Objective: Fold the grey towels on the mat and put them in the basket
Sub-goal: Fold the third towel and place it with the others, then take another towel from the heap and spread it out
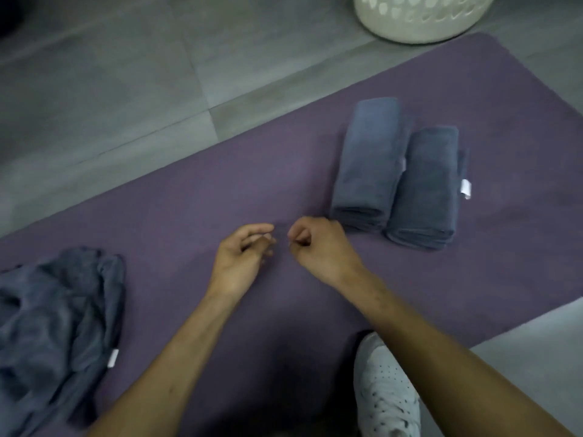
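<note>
Two folded grey towels lie side by side on the purple mat (220, 190): the left folded towel (367, 162) and the right folded towel (426, 187), which has a white tag. A crumpled pile of grey towels (53, 329) sits at the mat's left edge. The white perforated basket (419, 17) stands on the floor beyond the mat's far corner. My left hand (241, 257) hovers over the mat's middle with fingers loosely curled, holding nothing. My right hand (318, 244) is just beside it, fingers curled in, empty, close to the near end of the left folded towel.
Grey tiled floor (110, 89) surrounds the mat. A white sneaker (385, 392) rests on the mat's near edge, under my right forearm. Bare mat lies between the crumpled pile and the folded towels.
</note>
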A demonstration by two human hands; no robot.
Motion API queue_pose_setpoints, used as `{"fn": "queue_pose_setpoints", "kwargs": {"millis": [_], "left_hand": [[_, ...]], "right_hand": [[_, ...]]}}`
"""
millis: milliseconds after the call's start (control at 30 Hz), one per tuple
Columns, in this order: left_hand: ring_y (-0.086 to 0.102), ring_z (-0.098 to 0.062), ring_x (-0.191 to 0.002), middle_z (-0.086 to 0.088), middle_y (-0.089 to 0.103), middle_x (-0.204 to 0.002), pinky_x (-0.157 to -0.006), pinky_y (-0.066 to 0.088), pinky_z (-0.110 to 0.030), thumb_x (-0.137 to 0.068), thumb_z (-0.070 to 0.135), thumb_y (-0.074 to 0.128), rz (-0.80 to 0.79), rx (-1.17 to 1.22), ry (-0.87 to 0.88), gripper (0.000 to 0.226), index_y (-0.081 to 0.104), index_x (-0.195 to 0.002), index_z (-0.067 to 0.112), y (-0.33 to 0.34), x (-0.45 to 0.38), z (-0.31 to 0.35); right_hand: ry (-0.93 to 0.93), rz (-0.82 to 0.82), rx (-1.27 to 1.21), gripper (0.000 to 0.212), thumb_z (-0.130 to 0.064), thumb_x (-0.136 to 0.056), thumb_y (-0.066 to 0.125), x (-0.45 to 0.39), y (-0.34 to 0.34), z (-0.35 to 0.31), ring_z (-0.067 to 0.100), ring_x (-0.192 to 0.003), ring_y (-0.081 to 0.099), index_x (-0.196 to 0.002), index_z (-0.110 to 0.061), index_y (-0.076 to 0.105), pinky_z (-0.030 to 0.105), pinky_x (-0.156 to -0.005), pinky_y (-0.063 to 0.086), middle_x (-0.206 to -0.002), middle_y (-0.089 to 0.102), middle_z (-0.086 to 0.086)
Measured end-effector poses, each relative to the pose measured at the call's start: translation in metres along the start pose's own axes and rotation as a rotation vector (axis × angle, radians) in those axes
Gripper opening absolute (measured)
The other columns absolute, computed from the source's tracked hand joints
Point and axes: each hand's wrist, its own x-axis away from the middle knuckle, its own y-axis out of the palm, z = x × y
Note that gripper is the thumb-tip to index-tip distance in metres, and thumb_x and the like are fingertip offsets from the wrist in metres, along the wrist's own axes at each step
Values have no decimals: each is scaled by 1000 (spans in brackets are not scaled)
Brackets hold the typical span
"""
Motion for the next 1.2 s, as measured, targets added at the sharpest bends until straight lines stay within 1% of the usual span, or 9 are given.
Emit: {"fn": "queue_pose_setpoints", "kwargs": {"millis": [267,400,500,600,733,900,1133,1167,1200], "left_hand": [[61,-3,-63,2,68,-75,-64,49,-14,-90,-9,48,407,-42,-136,30,67,-90,14,-162,74,-84],[63,-12,-81,-4,70,-94,-77,49,-20,-86,3,57,552,-235,-182,20,69,-97,14,-220,84,-127],[53,-28,-110,-10,49,-127,-95,48,-35,-80,17,64,635,-598,-211,37,61,-117,20,-248,82,-162],[31,-38,-126,-14,20,-146,-101,41,-51,-79,26,67,526,-893,-373,61,39,-134,31,-265,79,-182],[53,-37,-108,-14,41,-129,-86,50,-45,-88,6,50,424,-827,-443,41,50,-125,21,-293,78,-188],[63,-29,-80,-11,64,-93,-79,54,-36,-78,-10,46,517,-448,-248,30,61,-78,16,-312,105,-147],[61,-8,-74,1,65,-85,-50,36,-9,-88,-12,41,351,-378,141,34,65,-81,13,-323,169,-1],[38,2,-61,5,61,-78,-48,36,-8,-88,-13,39,329,-330,182,33,66,-84,6,-321,182,26],[54,4,-93,10,57,-68,-46,35,-7,-87,-15,39,304,-271,209,31,66,-84,1,-318,192,47]], "right_hand": [[-204,-429,21,9,-13,-81,64,26,144,-94,10,-74,63,-87,-18,68,17,-68,47,-77,68,-6],[-277,-512,29,7,-14,-81,66,35,200,-133,2,-60,55,-86,-18,68,4,-55,39,-64,57,-17],[-294,-538,77,5,-16,-82,67,36,221,-148,-2,-61,54,-85,-19,67,4,-54,39,-65,57,-18],[-315,-561,186,7,-16,-83,66,36,223,-158,6,-67,58,-82,-23,63,14,-59,43,-68,58,-16],[-348,-640,406,7,-17,-85,64,40,206,-174,12,-78,59,-83,-23,60,22,-71,47,-79,61,-9],[-421,-661,587,5,-23,-87,65,57,180,-209,14,-87,61,-87,-23,59,21,-75,45,-89,62,-3],[-496,-614,685,22,-30,-87,65,105,116,-280,21,-103,58,-105,-18,60,27,-84,48,-108,63,2],[-513,-588,679,30,-33,-86,66,115,103,-289,22,-106,57,-111,-17,58,30,-87,48,-111,62,3],[-525,-557,666,39,-37,-85,67,121,96,-296,23,-107,56,-116,-17,56,33,-89,49,-114,60,3]]}}
